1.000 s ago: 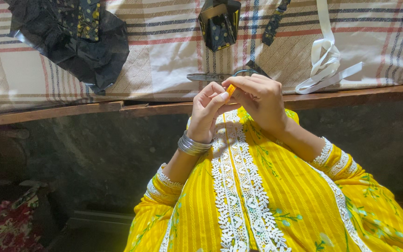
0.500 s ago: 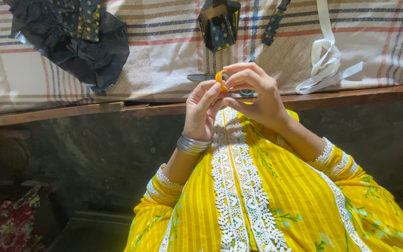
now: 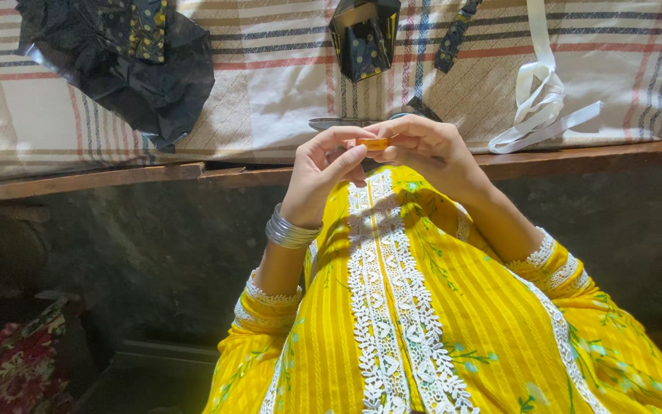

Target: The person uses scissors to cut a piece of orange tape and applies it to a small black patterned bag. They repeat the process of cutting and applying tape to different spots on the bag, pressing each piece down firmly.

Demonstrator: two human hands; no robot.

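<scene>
Surface: striped cloth (image 3: 270,84) on wooden ledge (image 3: 101,181), dim floor below
Item: small orange piece (image 3: 375,143), long axis level, left to right
Left hand (image 3: 317,175): fingertips pinching its left end
Right hand (image 3: 430,149): fingers closed on its right end

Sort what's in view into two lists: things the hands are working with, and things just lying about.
In hand:
- small orange piece, pinched between the left hand and right hand

Lying about:
- scissors on the striped cloth
- black dotted fabric
- folded black dotted piece
- white ribbon
</scene>
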